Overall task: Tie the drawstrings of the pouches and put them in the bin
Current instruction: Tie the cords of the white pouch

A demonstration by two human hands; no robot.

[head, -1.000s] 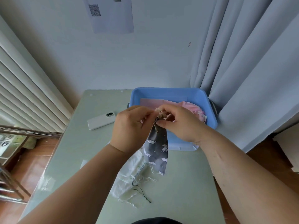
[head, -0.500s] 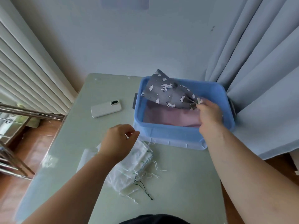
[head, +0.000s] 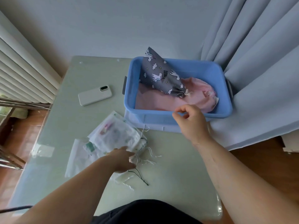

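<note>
Grey unicorn-print fabric pouch (head: 159,75), mouth gathered, leans inside the blue plastic bin (head: 155,118) on pink fabric pouches (head: 199,92). Right hand (head: 192,122) hovers at the near rim, loosely curled, holding nothing. Left hand (head: 123,159) rests on the white printed cloth pouches (head: 113,136) on the pale green counter (head: 169,167); whether it pinches cannot be told. Risk: loose white drawstrings (head: 150,159) and 1 black cord (head: 139,175) may tangle, so 2 pouches lift together.

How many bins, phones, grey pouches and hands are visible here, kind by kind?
Blue bin: 1
White phone: 1
Grey pouch: 1
Hands: 2, left hand and right hand
Total: 5
The pink pouches and white pouches overlap; I cannot count them.
</note>
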